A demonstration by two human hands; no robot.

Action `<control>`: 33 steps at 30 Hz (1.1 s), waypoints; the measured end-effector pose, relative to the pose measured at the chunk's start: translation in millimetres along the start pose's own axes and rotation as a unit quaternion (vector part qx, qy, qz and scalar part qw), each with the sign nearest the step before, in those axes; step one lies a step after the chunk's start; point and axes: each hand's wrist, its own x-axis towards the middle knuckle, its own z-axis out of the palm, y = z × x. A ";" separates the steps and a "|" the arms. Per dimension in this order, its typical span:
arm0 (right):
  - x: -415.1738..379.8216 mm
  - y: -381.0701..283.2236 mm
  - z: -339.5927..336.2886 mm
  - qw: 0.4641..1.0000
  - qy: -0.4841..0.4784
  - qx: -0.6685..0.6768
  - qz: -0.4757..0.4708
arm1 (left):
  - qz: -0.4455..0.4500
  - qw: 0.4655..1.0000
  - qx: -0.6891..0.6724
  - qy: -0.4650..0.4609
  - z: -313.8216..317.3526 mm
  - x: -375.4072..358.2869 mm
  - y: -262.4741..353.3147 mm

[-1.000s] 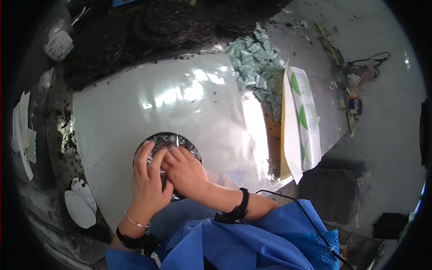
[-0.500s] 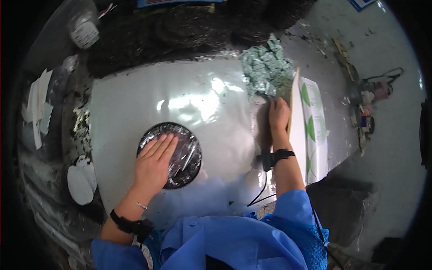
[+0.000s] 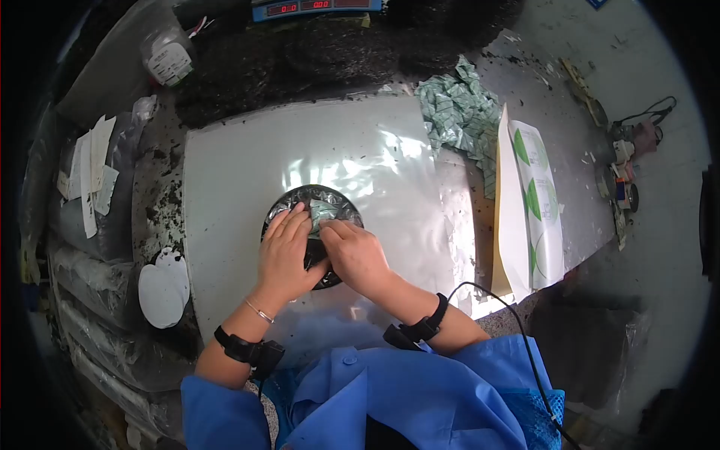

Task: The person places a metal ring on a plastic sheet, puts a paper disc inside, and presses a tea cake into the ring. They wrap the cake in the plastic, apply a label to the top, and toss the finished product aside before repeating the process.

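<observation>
A round black dish with shiny clear plastic film over or inside it lies on the pale work surface. My left hand rests on its left side, fingers stretched out and pressed against the film. Over the dish's middle, my right hand has its fingers closed at the lower edge of a small pale-green patterned packet. The packet lies on the film between the two hands, and the right fingertips are partly hidden. Back right is a heap of similar green packets.
A white and green printed bag stack stands right of the work surface. Dark loose leaf-like material covers the back, before a blue scale. White oval cards and paper strips are at the left.
My right hand has come from beside the green heap to the dish, bringing a green packet. My left hand stays on the dish. The whole view has shifted slightly.
</observation>
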 end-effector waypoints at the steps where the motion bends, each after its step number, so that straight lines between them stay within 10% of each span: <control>1: -0.1 1.1 -1.0 1.000 -0.013 0.021 0.018 | -0.018 0.999 -0.022 0.018 -0.6 -2.9 2.1; 3: -3.3 5.3 5.6 0.999 0.000 -0.021 -0.038 | 0.003 0.993 -0.051 0.102 6.5 -5.3 4.1; 8: -7.6 35.0 -42.6 0.985 -0.161 0.015 -0.065 | 0.055 0.989 0.101 -0.095 -8.6 7.2 11.9; 10: -32.9 68.6 -112.7 0.985 0.051 0.155 -0.049 | 0.056 0.988 0.088 -0.111 -8.3 8.0 13.7; 13: -110.6 202.7 -167.3 0.911 0.253 -0.237 0.223 | 0.023 0.988 0.078 -0.135 -13.5 11.2 18.3; 18: -221.9 362.0 -177.5 0.824 0.146 -0.485 0.252 | 0.041 0.985 0.085 -0.142 -10.7 10.0 10.9; 22: -206.5 344.0 -172.6 0.827 0.196 -0.471 0.234 | 0.036 0.987 0.077 -0.133 -12.0 11.3 14.4; 26: -179.3 320.6 -201.0 0.769 0.366 -0.239 0.467 | 0.029 0.989 0.071 -0.124 -17.0 12.1 19.6; 30: -313.2 403.7 -344.7 0.623 0.547 -0.083 0.553 | 0.046 0.995 0.034 -0.080 -15.0 9.7 15.7; 33: -355.6 343.7 -430.8 0.664 0.588 0.084 0.455 | 0.048 0.997 0.021 -0.051 -16.8 8.3 13.8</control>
